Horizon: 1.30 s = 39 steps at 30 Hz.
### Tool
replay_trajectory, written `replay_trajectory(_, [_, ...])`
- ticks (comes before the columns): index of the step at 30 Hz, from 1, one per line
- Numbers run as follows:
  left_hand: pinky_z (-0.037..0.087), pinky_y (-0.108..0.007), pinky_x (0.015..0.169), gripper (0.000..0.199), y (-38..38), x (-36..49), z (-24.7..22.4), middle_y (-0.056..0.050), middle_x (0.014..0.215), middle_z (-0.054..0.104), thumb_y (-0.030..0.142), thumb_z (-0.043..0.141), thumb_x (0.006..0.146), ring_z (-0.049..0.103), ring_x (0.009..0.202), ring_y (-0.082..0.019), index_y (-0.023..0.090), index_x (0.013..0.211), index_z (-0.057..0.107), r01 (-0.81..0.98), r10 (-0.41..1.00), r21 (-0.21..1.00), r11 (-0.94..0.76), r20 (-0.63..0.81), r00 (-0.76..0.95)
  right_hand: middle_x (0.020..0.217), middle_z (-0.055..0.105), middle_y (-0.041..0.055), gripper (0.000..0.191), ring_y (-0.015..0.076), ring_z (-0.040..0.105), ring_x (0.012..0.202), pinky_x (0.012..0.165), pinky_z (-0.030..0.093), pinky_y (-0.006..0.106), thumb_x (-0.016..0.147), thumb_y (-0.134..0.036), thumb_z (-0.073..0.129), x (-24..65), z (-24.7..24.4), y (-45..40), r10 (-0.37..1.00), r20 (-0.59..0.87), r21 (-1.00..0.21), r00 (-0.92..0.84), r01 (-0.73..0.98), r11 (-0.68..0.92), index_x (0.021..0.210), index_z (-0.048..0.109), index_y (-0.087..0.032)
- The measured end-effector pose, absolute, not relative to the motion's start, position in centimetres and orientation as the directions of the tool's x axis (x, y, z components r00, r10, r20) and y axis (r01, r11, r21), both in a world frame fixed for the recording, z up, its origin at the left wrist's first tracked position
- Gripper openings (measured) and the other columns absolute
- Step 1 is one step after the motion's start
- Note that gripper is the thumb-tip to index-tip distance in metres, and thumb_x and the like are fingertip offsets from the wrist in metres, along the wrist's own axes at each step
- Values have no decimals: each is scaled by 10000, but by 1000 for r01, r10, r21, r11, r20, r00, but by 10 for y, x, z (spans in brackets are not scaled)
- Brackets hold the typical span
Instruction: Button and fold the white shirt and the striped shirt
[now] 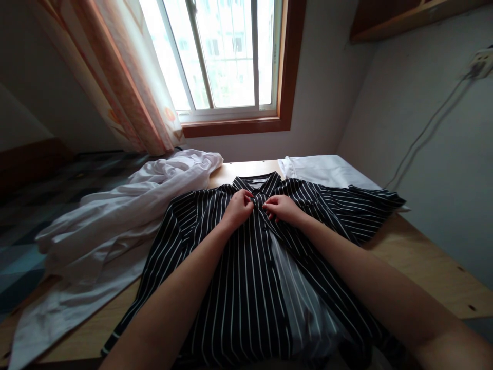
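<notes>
A black shirt with white stripes (pixel 246 277) lies spread front up on the wooden table, its collar toward the window. Just below the collar, my left hand (pixel 239 208) pinches the edge of the front opening. Close by on the right, my right hand (pixel 283 209) has its fingers closed on the other front edge. A small gap separates the two hands. Lower down, the front hangs apart and shows the pale inside of the cloth. The button itself is too small to make out between the fingers.
Crumpled white clothing (pixel 115 216) lies along the left of the table (pixel 423 257). A folded white garment (pixel 327 170) rests at the back right, partly under the striped sleeve. Behind are a window (pixel 231 56) and a curtain (pixel 134 77). A cable (pixel 427 134) hangs on the right wall.
</notes>
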<state>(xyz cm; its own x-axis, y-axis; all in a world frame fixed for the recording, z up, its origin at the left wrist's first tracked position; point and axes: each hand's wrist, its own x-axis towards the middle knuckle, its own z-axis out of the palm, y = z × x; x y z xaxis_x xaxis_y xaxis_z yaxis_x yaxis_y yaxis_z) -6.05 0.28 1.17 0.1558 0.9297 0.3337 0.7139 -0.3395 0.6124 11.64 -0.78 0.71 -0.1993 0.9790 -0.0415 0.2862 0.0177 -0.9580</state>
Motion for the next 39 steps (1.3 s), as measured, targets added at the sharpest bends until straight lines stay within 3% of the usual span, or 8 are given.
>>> replay_trajectory(5, [441,-403,1063,301,-2,-53,10,-101,1194,640,110,490,884,571,1166,-224,169,1137,643,758,771,334,-560,545,329,648,657,7,97,104,619,498,370,426,162,899,-142,589,117,4,-9,978,-18,-938,-208,342,55,841,666,-144])
replay_trajectory(12, [309,-377,1179,413,2,-54,-1,-105,1441,543,270,402,974,446,1375,-221,142,1314,598,810,822,181,-558,252,510,720,704,21,160,121,652,545,474,467,195,914,-191,558,119,4,-13,967,87,-850,-241,489,198,862,706,-158])
replay_trajectory(17, [220,-344,1214,503,1,-56,2,-72,1538,423,341,331,999,330,1452,-191,144,1436,482,835,846,145,-531,146,513,933,746,83,190,188,674,872,829,502,291,889,-151,553,121,11,-15,894,376,-577,-244,693,432,930,739,-146])
replay_trajectory(20, [198,-367,1220,535,1,-54,2,-60,1568,367,375,253,1020,277,1475,-192,152,1471,433,851,864,149,-504,99,494,1050,727,111,227,234,615,1046,966,440,361,903,-176,534,122,9,-15,860,443,-389,-254,810,440,976,748,-146])
replay_trajectory(24, [207,-413,1215,517,2,-51,0,-54,1568,367,383,266,1020,279,1475,-212,185,1463,442,861,875,156,-483,110,471,1325,632,104,315,268,473,1299,1082,344,430,946,-277,520,123,-2,-12,896,350,-305,-273,871,385,1189,697,-186])
replay_trajectory(27, [252,-425,1195,474,-1,-51,0,-92,1507,468,345,356,998,375,1424,-239,160,1409,503,845,848,135,-517,217,484,1462,522,95,412,262,405,1379,1137,272,461,979,-366,474,123,-9,-10,930,246,-302,-273,890,341,1343,600,-219])
replay_trajectory(33, [437,-390,1049,329,-8,-52,7,-117,1230,666,180,430,937,588,1160,-243,157,1167,664,848,818,105,-520,348,458,1503,475,84,438,254,376,1407,1160,234,460,985,-374,453,122,-8,-11,942,203,-296,-266,901,318,1382,566,-228])
replay_trajectory(39, [357,-390,1142,367,-5,-52,5,-137,1339,622,215,430,961,540,1278,-243,123,1248,639,839,835,164,-519,307,456,1504,471,98,442,258,371,1410,1153,239,467,985,-371,445,122,-7,-12,942,200,-303,-271,897,323,1384,563,-219])
